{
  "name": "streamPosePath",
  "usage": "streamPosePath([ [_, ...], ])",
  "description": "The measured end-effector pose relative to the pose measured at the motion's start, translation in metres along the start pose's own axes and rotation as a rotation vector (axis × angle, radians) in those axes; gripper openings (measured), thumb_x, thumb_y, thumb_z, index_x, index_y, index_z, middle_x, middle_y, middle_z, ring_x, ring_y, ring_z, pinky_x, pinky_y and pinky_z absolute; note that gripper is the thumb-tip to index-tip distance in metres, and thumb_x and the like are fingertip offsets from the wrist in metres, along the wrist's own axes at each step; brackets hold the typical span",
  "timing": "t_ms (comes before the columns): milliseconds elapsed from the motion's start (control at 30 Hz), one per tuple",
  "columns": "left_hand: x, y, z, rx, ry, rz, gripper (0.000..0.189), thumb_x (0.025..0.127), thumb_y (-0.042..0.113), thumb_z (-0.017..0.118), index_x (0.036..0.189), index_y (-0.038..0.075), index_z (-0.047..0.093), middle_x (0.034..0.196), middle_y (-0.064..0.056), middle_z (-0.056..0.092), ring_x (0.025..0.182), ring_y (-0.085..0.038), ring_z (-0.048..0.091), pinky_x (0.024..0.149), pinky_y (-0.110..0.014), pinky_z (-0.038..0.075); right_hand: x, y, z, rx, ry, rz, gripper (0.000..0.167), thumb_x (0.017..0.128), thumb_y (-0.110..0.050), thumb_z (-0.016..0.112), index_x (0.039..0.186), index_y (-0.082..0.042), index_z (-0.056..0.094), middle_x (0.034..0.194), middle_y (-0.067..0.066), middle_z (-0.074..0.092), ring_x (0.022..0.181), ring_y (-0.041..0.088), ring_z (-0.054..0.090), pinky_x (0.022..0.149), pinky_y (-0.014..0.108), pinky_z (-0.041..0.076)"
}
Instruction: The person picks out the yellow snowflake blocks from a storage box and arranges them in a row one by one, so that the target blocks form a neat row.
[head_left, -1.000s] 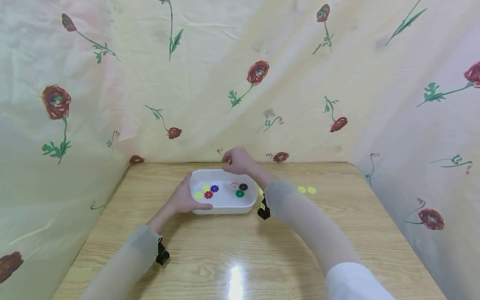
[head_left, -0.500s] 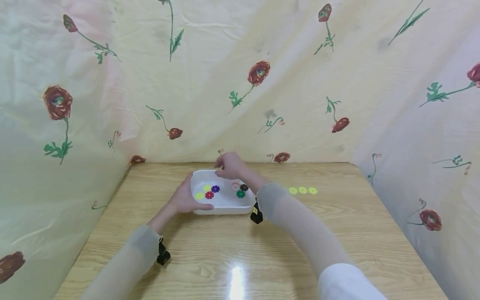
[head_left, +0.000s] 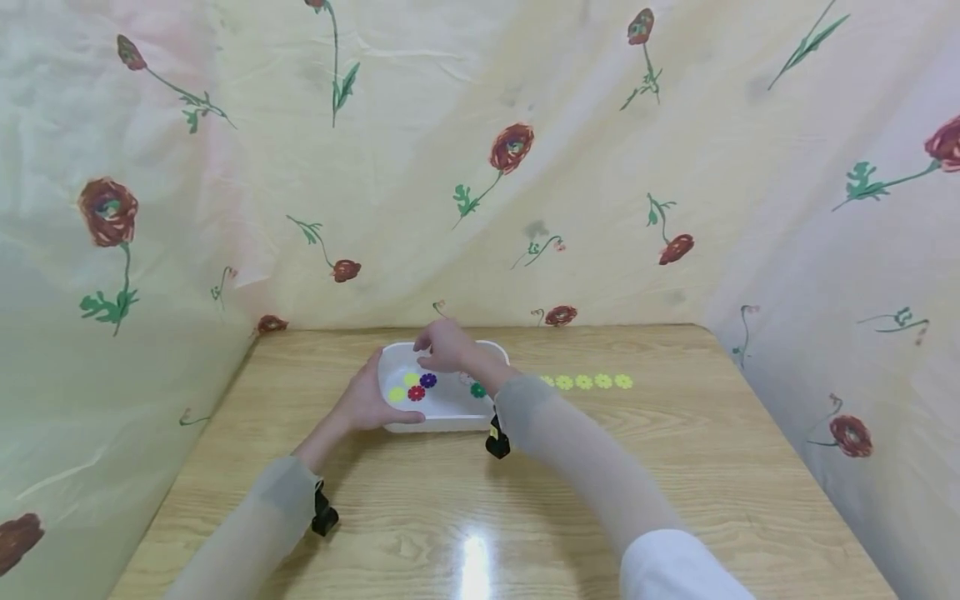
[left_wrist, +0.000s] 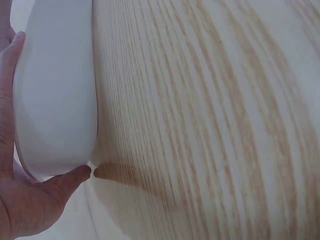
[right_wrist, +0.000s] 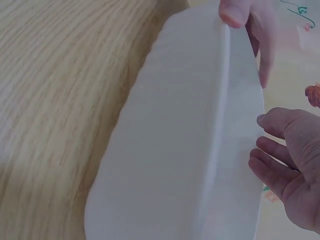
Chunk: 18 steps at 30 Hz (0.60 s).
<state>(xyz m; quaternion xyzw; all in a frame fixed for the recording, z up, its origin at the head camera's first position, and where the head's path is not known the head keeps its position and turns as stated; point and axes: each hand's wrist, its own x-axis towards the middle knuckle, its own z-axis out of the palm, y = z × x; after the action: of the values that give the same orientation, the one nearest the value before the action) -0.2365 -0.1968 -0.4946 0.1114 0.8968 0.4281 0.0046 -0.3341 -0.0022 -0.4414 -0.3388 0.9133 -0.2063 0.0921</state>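
A white plastic tub [head_left: 450, 422] stands on the wooden table with several flower-shaped plastic pieces in it. Toward its left end lie two yellow pieces [head_left: 396, 394], a purple piece [head_left: 427, 380] and a red piece [head_left: 416, 393]. A green piece [head_left: 477, 390] and a partly covered pink piece [head_left: 465, 377] lie to the right. My left hand [head_left: 365, 400] grips the tub's left end, thumb along the near rim. Over the tub, my right hand [head_left: 446, 346] hovers above the left group; the right wrist view shows its fingers [right_wrist: 275, 120] loosely bent, with nothing between them.
To the tub's right, a row of several yellow flower pieces [head_left: 583, 382] lies on the table [head_left: 600, 467], its left end beside my right forearm. A flower-patterned cloth [head_left: 420, 167] hangs behind the table and at both sides. Each wrist carries a small black camera [head_left: 497, 442].
My right hand has moved left and lower over the tub. Its forearm now covers the brown piece and uncovers more of the yellow row. The left hand keeps its hold.
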Motion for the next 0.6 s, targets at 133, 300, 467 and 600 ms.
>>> streamPosePath([
  [133,-0.001,-0.002,-0.001,0.03,-0.003,-0.03,0.128,0.071,0.043,0.1,0.166,0.008,0.022,0.156,-0.017,0.049,0.133,-0.037,0.057,0.111,-0.058,0.053,0.003,-0.005,0.007,-0.03,-0.021,-0.015,0.028,0.097,-0.017,0.077,0.124,-0.007,0.077,0.121,0.009,0.079,0.113,0.023,0.074,0.099,0.033,0.061],
  [300,-0.001,-0.003,-0.001,0.049,-0.011,-0.074,0.138,0.071,0.048,0.099,0.169,0.004,0.011,0.164,-0.02,0.041,0.14,-0.041,0.051,0.116,-0.061,0.048,0.006,-0.009,0.017,-0.093,-0.047,-0.032,0.029,0.098,-0.019,0.076,0.126,-0.009,0.076,0.125,0.008,0.078,0.117,0.022,0.072,0.104,0.033,0.059],
  [467,-0.002,-0.003,-0.001,0.045,-0.012,-0.061,0.14,0.069,0.048,0.099,0.168,0.002,0.012,0.162,-0.021,0.043,0.136,-0.04,0.053,0.114,-0.06,0.05,0.008,-0.014,0.024,-0.108,-0.076,-0.021,0.031,0.097,-0.016,0.075,0.127,-0.01,0.075,0.13,0.007,0.076,0.121,0.023,0.071,0.105,0.033,0.058],
  [600,-0.001,-0.003,-0.001,0.024,0.0,-0.035,0.135,0.066,0.048,0.101,0.166,0.006,0.02,0.154,-0.016,0.05,0.129,-0.037,0.057,0.108,-0.055,0.055,0.008,-0.016,0.028,-0.115,-0.105,-0.005,0.032,0.096,-0.013,0.075,0.127,-0.009,0.075,0.132,0.009,0.075,0.124,0.026,0.07,0.109,0.037,0.056],
])
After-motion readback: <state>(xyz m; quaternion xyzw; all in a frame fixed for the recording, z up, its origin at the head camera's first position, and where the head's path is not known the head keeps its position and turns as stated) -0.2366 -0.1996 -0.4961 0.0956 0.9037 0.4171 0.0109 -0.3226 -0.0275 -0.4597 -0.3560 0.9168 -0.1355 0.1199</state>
